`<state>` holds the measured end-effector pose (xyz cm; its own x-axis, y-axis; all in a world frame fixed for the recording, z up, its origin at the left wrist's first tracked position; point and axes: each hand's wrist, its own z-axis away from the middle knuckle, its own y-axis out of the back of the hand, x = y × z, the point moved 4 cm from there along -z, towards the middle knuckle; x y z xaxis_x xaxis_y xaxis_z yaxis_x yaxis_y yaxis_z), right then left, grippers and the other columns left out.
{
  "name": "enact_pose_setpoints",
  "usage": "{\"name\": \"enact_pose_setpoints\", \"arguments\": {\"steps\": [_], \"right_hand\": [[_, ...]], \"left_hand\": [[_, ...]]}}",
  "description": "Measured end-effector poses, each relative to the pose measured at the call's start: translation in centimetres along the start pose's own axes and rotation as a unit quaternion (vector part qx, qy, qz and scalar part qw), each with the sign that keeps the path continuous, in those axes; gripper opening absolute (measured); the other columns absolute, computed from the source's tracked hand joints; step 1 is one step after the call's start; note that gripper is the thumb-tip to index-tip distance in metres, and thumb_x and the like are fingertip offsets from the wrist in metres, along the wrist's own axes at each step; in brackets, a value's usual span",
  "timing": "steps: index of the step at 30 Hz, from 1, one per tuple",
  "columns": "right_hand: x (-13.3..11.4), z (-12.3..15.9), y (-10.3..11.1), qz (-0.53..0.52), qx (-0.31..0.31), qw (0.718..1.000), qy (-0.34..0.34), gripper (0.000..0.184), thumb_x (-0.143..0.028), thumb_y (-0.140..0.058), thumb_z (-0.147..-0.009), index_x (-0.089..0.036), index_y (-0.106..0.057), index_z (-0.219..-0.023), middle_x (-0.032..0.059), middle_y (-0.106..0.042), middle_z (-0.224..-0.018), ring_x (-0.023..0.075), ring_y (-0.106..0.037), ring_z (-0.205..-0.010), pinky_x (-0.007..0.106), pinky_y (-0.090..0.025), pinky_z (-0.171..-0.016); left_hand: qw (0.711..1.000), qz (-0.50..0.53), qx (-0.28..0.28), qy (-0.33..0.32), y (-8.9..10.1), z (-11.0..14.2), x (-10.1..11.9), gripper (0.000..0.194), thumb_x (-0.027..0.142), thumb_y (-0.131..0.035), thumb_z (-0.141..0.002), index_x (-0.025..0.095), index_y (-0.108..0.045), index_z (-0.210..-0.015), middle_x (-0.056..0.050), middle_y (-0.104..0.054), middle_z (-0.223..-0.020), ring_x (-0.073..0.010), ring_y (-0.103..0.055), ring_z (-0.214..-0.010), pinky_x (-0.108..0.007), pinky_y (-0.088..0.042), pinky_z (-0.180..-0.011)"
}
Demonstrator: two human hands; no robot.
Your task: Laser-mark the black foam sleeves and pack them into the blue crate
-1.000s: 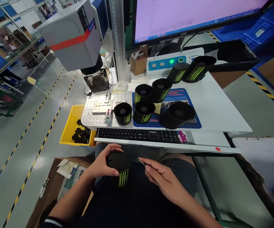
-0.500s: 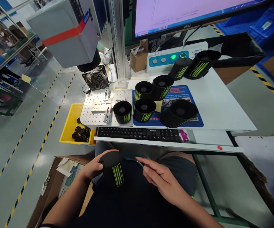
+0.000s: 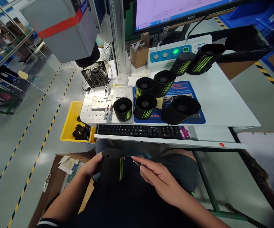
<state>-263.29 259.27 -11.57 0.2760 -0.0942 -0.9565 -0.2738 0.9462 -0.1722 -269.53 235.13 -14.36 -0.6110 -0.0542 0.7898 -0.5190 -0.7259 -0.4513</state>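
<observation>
My left hand (image 3: 93, 164) is wrapped round a black cylindrical case (image 3: 110, 169) with a yellow-green striped label, above my lap. A small dark hole shows near the upper end of the case, and the label faces right, seen nearly edge-on. My right hand (image 3: 159, 179) pinches a thin metal tool (image 3: 137, 163) whose tip points left toward the case, a short gap away. Most of that tool is hidden in my fingers, so its kind is unclear. On the desk ahead, several similar black cases (image 3: 145, 106) stand, some on a blue mat (image 3: 194, 90).
A keyboard (image 3: 139, 131) lies on the pull-out tray just beyond my hands. At left are a perforated metal plate (image 3: 86, 109), a yellow bin (image 3: 66, 129) of small black parts, and an overhanging grey machine head (image 3: 63, 34). A monitor (image 3: 170, 12) stands behind.
The case has turned in my left hand: its label has swung to the right and the hole has come into view. My right hand with the tool has moved slightly left, closer to the case.
</observation>
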Motion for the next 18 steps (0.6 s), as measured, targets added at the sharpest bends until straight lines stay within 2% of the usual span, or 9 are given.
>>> {"name": "enact_pose_setpoints", "arguments": {"steps": [2,5,8,13,18], "right_hand": [[0.0,0.0,0.1,0.005,0.004,1.000,0.000,0.051,-0.049,-0.045,-0.102,-0.019,-0.062,-0.140,-0.0034,-0.044,-0.064,0.0115,-0.041,-0.058,0.025,-0.036,-0.054],[-0.3,-0.2,0.1,0.021,0.000,1.000,0.004,0.051,-0.049,-0.045,-0.102,-0.020,-0.062,-0.140,-0.0026,-0.047,-0.066,0.0116,-0.043,-0.059,0.025,-0.038,-0.055],[-0.7,-0.4,-0.1,0.044,-0.014,0.999,0.017,0.050,-0.047,-0.043,-0.103,-0.021,-0.060,-0.142,-0.0024,-0.049,-0.067,0.0117,-0.045,-0.061,0.026,-0.041,-0.058],[-1.1,-0.4,-0.2,0.068,-0.030,0.996,0.047,0.048,-0.043,-0.041,-0.104,-0.021,-0.059,-0.144,-0.0030,-0.049,-0.067,0.0114,-0.046,-0.061,0.027,-0.045,-0.064],[-0.6,0.0,0.4,0.080,-0.034,0.994,0.061,0.048,-0.040,-0.039,-0.105,-0.021,-0.058,-0.144,-0.0030,-0.049,-0.068,0.0116,-0.047,-0.062,0.027,-0.045,-0.065]], "left_hand": [[0.999,-0.042,0.022,-0.009,0.4,0.0,0.8,0.076,0.071,-0.065,-0.080,0.018,-0.061,-0.134,-0.015,-0.069,-0.128,-0.0371,-0.058,-0.126,-0.050,-0.043,-0.109],[0.992,-0.120,0.031,-0.026,0.3,-0.4,2.2,0.090,0.076,-0.072,-0.069,0.016,-0.059,-0.134,-0.015,-0.065,-0.132,-0.0384,-0.055,-0.127,-0.048,-0.043,-0.108],[0.985,-0.170,0.025,-0.010,-0.6,-0.9,3.1,0.098,0.076,-0.077,-0.064,0.016,-0.055,-0.138,-0.015,-0.062,-0.135,-0.0381,-0.055,-0.126,-0.047,-0.043,-0.107],[0.981,-0.188,-0.017,0.035,-2.8,-0.9,4.0,0.100,0.064,-0.079,-0.073,0.022,-0.036,-0.153,-0.013,-0.056,-0.143,-0.0348,-0.052,-0.132,-0.045,-0.041,-0.111],[0.969,-0.241,-0.033,0.044,-4.1,-0.8,5.2,0.078,0.049,-0.074,-0.084,0.022,-0.043,-0.150,-0.010,-0.058,-0.139,-0.0312,-0.055,-0.127,-0.043,-0.044,-0.108]]}}
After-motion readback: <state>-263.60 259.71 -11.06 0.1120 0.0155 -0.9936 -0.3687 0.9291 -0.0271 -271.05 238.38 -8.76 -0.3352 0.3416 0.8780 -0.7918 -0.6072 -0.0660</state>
